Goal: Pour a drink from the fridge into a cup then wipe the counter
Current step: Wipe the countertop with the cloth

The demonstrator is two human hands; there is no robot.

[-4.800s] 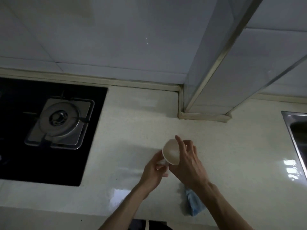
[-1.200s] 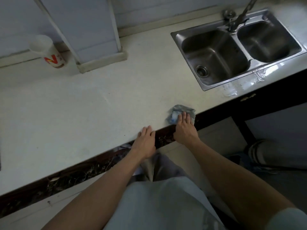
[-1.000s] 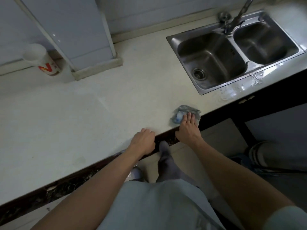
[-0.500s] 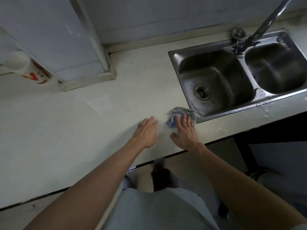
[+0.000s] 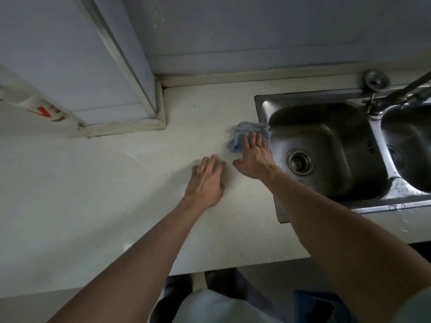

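- Counter (image 5: pixel 93 194): pale, speckled, fills the left and centre of the frame. No spill shows on it; the light is too dim to tell wiped parts from unwiped.
- Sink (image 5: pixel 303 93): steel, two basins, right of the frame, with a tap (image 5: pixel 408 89) at upper right.
- Pillar (image 5: pixel 105 66): tiled, upper left, its foot on the counter.
- Right hand (image 5: pixel 254 157): centre, fingers (image 5: pixel 253 139) straight, pressing a cloth flat to the counter.
- Left hand (image 5: pixel 206 180): just beside the right, lower left of it, palm down on the bare counter, fingers released and holding nothing.
- Cloth (image 5: pixel 245 131): blue-grey, crumpled, under the right fingers, its far edge touching the sink rim.
- Cup (image 5: pixel 39 108): white with red print, at the left edge, well apart from both hands, partly hidden by the pillar. Its contents cannot be seen.
- Progress, as a judgement: the cup is set aside, so pouring is likely done. Wiping is the step in hand, near the sink. The broad counter to the left probably remains.
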